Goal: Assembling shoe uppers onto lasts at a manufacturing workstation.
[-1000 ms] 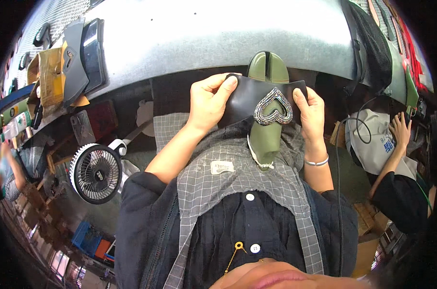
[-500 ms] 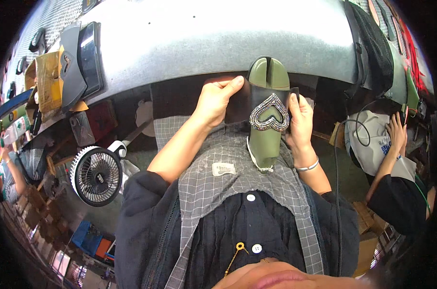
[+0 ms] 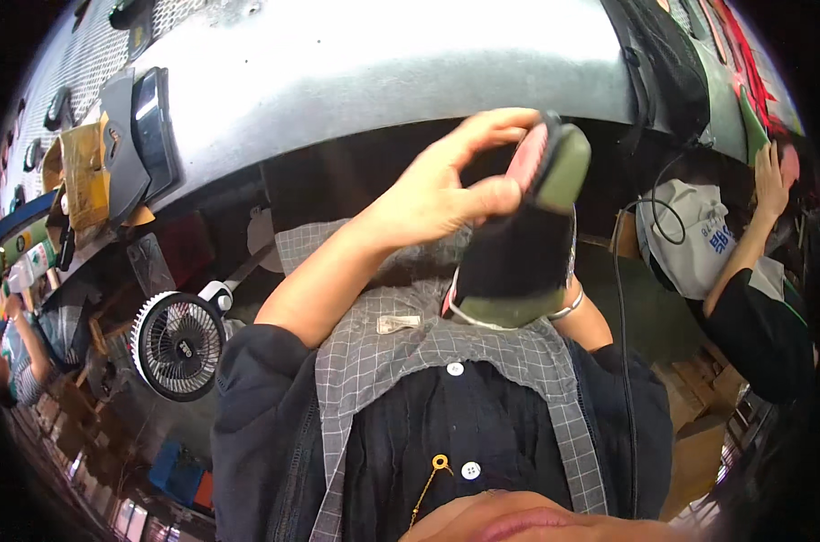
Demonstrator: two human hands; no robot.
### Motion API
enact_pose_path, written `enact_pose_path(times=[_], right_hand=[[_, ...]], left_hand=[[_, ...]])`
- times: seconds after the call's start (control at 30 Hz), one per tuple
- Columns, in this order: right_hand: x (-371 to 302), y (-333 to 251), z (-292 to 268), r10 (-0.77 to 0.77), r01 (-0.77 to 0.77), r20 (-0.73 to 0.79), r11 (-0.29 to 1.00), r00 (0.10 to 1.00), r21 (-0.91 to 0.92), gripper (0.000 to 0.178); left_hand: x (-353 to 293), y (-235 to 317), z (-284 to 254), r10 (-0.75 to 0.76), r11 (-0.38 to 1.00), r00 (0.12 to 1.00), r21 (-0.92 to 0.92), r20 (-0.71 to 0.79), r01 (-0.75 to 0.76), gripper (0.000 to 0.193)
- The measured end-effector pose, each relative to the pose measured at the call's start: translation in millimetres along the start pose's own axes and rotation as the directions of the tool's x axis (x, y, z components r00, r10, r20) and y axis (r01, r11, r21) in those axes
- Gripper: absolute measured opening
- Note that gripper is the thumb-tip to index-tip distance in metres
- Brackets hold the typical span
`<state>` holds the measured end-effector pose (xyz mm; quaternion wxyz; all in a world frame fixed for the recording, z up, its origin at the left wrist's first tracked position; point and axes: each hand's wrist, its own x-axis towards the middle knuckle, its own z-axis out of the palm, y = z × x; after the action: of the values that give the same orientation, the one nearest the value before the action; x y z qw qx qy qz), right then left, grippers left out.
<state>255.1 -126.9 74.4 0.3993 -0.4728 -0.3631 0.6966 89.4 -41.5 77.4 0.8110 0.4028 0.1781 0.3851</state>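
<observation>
A green shoe last [image 3: 565, 172] with a wide black upper band [image 3: 511, 257] around it is tilted on its side above my lap. My left hand [image 3: 455, 181] is closed on its toe end, thumb and fingers on the pinkish sole piece [image 3: 527, 155] there. A pale strip runs around the heel end, close to my apron [image 3: 365, 339]. Of my right hand [image 3: 573, 291] only a little shows behind the last, above a silver bracelet; its fingers are hidden. The beaded heart on the band is turned out of sight.
A metal-topped bench [image 3: 383, 90] curves ahead, with a dark tablet [image 3: 157, 135] at left and a black mesh bag [image 3: 667, 72] at right. A white fan [image 3: 179, 343] stands left. A co-worker's arm [image 3: 753, 226] is at right, near a hanging cable [image 3: 619, 316].
The last has turned onto its side, hiding the beaded heart. My left hand has moved right from the band's edge onto the toe. My right hand has gone behind the last.
</observation>
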Motion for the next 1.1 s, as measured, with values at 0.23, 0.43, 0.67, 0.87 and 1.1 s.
enact_pose_path(times=[0.23,0.43,0.67,0.87,1.1], right_hand=[[1,16,-10,0.093,-0.093,0.016,0.924,0.995,0.371,0.024],[12,-12,19,0.075,-0.137,0.19,0.931,0.979,0.338,0.021],[19,-17,14,-0.088,0.084,-0.07,0.995,0.994,-0.053,0.023],[31,-31,37,-0.397,0.262,-0.324,0.884,0.859,-0.387,0.039],[29,-48,35,-0.348,0.302,-0.038,0.858,0.937,-0.416,0.037]], left_hand=[[-74,0,17,-0.171,0.919,0.985,0.354,-0.034,0.172,0.025],[-65,-20,-2,-0.402,0.899,0.911,-0.146,0.096,0.412,0.024],[-31,-21,-26,-0.27,0.928,0.963,0.271,0.015,0.256,0.014],[0,32,-22,0.414,0.766,0.875,0.615,-0.251,-0.186,0.062],[-22,31,-33,0.222,0.968,0.924,0.186,-0.312,-0.17,0.019]])
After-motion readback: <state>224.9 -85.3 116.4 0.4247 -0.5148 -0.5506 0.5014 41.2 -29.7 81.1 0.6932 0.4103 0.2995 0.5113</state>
